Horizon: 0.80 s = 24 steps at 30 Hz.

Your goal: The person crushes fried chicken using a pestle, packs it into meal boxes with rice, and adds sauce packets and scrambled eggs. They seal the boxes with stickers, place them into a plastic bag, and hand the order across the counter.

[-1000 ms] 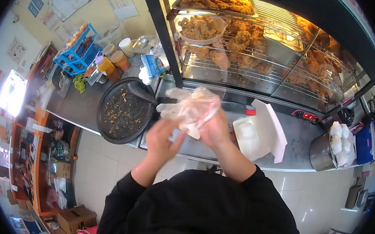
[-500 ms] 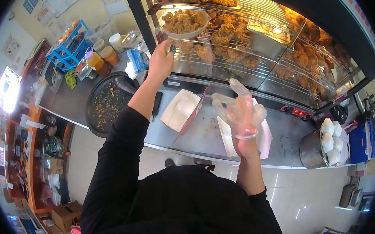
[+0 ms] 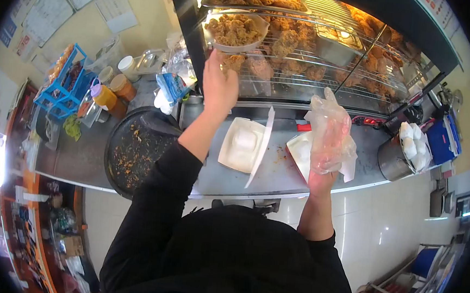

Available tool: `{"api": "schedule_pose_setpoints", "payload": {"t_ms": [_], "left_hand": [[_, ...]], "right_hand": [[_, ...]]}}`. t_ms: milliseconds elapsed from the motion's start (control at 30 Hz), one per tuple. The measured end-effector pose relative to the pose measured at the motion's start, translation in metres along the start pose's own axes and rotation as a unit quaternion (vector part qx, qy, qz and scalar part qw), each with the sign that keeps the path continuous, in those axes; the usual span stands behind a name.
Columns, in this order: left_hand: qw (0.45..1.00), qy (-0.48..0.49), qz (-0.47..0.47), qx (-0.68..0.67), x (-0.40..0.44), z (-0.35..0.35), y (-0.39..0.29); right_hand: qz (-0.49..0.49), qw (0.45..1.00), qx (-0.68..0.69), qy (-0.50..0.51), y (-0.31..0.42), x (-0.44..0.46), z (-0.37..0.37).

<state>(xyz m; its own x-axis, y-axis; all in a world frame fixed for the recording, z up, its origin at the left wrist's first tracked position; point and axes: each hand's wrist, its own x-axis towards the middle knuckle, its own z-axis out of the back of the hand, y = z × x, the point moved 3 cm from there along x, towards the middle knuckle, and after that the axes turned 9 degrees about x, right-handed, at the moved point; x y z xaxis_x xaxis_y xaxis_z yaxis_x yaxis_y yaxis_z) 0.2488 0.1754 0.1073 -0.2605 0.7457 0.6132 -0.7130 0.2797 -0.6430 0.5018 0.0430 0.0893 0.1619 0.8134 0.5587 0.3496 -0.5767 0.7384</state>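
My bare left hand (image 3: pixel 220 88) is raised at the left end of the glass-fronted warming cabinet (image 3: pixel 249 99). Its fingers point up, thumb apart, near the glass edge; contact is hard to make out. Behind them sits a white bowl (image 3: pixel 236 49) of fried chicken pieces (image 3: pixel 235 31). My right hand (image 3: pixel 331 139) wears a loose clear plastic glove (image 3: pixel 327 117), fingers raised and holding nothing visible. It hovers over a white paper box (image 3: pixel 298 151), hiding part of it. Between my hands an open paper box (image 3: pixel 229 157) contains a rounded white thing (image 3: pixel 243 140).
On the left are a round black tray (image 3: pixel 118 179) with crumbs, a yellow squeeze bottle (image 3: pixel 103 96) and a blue rack (image 3: pixel 58 99). A metal pot (image 3: pixel 392 162) with several white bundles stands at right. The counter's front edge (image 3: pixel 231 194) runs before me.
The view has shifted a little. My left hand has moved slightly right along the cabinet front. My gloved right hand's fingers were spread and are now closer together, pointing up.
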Motion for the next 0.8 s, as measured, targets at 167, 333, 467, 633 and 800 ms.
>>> {"api": "schedule_pose_setpoints", "payload": {"t_ms": [167, 333, 467, 633, 800], "left_hand": [[0.996, -0.061, -0.034, 0.060, 0.001, 0.014, -0.011], [0.997, -0.045, -0.021, 0.058, -0.005, 0.004, -0.003], [0.999, -0.043, -0.021, -0.002, -0.002, -0.003, -0.007], [0.977, 0.138, -0.068, -0.149, -0.002, -0.033, -0.015], [0.947, 0.251, -0.037, -0.200, -0.021, 0.011, -0.009]], "right_hand": [[0.027, 0.993, -0.109, -0.042, 0.022, -0.028, -0.032], [0.037, 0.984, -0.153, -0.081, 0.028, -0.054, -0.039], [0.025, 0.981, -0.166, -0.096, 0.033, -0.057, -0.039], [-0.100, 0.975, -0.192, -0.053, 0.008, -0.029, -0.040], [0.003, 0.920, -0.383, 0.084, -0.035, 0.042, -0.076]]}}
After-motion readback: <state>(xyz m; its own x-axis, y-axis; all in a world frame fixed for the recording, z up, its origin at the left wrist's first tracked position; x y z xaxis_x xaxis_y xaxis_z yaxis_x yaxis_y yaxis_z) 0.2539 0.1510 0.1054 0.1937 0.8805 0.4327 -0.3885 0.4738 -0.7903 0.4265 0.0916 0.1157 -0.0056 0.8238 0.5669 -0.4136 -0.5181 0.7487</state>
